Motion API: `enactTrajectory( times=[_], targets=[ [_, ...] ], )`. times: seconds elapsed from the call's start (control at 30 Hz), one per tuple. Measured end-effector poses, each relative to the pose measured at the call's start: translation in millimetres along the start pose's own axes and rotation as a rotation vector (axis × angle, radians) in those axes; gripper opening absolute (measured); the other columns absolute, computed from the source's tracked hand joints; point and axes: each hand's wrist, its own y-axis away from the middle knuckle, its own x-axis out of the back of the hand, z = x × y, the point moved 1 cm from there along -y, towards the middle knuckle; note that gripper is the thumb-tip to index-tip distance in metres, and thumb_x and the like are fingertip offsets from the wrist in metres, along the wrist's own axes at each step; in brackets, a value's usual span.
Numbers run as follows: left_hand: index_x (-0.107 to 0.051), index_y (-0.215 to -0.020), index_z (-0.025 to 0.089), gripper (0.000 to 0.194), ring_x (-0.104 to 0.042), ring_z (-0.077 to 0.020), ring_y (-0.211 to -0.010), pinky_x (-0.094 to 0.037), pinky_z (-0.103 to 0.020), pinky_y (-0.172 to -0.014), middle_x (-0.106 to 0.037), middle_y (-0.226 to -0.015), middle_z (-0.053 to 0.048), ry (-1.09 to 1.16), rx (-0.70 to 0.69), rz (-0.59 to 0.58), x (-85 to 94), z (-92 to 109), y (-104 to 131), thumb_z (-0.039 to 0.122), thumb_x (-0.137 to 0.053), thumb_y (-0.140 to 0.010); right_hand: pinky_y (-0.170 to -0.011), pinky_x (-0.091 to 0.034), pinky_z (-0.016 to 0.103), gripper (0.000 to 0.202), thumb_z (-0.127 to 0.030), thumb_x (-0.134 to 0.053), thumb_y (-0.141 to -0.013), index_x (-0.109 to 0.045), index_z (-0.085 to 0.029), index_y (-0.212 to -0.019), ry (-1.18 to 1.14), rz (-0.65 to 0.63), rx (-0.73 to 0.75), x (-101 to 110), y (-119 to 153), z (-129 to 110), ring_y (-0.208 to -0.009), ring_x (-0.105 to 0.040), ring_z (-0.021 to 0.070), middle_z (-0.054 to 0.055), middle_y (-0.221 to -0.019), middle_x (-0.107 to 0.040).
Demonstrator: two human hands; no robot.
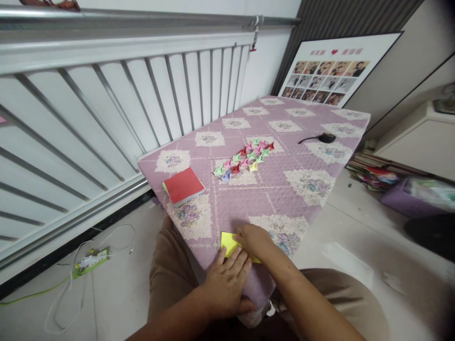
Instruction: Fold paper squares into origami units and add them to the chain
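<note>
A piece of yellow paper [228,241] lies near the close corner of the table, looking folded, with part of it under my hands. My left hand [229,279] rests flat on its near side, fingers stretched out over the sheet. At its far right edge, my right hand [255,240] has its fingers curled down on the paper; the fingertips are partly hidden. Beyond them stand several small folded paper pieces in rows, among them a yellow one [253,166], a blue one [226,176] and a dark red one [235,168]. A stack of coloured paper [185,185], red on top, sits to the left.
A patterned pink tablecloth [245,199] covers the table. Towards its right side lies a black ladle-like object [326,138]. A white radiator [117,109] runs along the left. On the floor are a power strip [91,262] with cables and a purple bin [412,196]. A photo board [325,71] leans behind.
</note>
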Motion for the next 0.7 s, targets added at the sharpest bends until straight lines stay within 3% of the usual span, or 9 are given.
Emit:
enactTrajectory(
  times=[0.2,0.37,0.53,0.7],
  targets=[
    [-0.009,-0.149,0.010,0.087,-0.005,-0.0263,-0.144,-0.008,-0.048,-0.116,-0.010,-0.156,-0.014,0.004,0.044,0.039,-10.0,-1,4,0.070,-0.023,-0.088,-0.069,-0.042,0.030,0.028,-0.037,-0.047,-0.087,-0.069,-0.021,-0.095,0.002,-0.009,-0.010,2,1,-2,-0.087,-0.065,0.0230,0.009,-0.094,-0.070],
    [-0.013,-0.149,0.011,0.089,-0.012,-0.0276,-0.144,-0.011,-0.045,-0.116,-0.011,-0.156,-0.014,-0.020,0.120,0.115,-28.2,-5,11,0.068,-0.036,-0.086,-0.068,-0.042,0.030,0.028,-0.039,-0.049,-0.087,-0.069,-0.021,-0.094,-0.006,-0.003,-0.014,2,1,-2,-0.088,-0.065,0.0239,0.009,-0.094,-0.071],
    [-0.020,-0.148,0.013,0.084,-0.021,-0.0297,-0.141,-0.014,-0.046,-0.114,-0.020,-0.155,-0.012,-0.028,0.218,0.181,-45.1,-11,18,0.065,-0.040,-0.086,-0.068,-0.042,0.030,0.027,-0.040,-0.051,-0.086,-0.069,-0.020,-0.093,-0.012,-0.018,-0.024,5,1,-3,-0.089,-0.066,0.0248,0.009,-0.095,-0.071],
    [-0.028,-0.146,0.015,0.075,-0.028,-0.0301,-0.138,-0.021,-0.047,-0.112,-0.028,-0.152,-0.011,-0.052,0.255,0.204,-44.9,-13,22,0.062,-0.040,-0.088,-0.070,-0.042,0.029,0.027,-0.039,-0.051,-0.087,-0.068,-0.021,-0.096,-0.015,-0.024,-0.015,4,1,-1,-0.090,-0.065,0.0237,0.009,-0.096,-0.070]
  ],
)
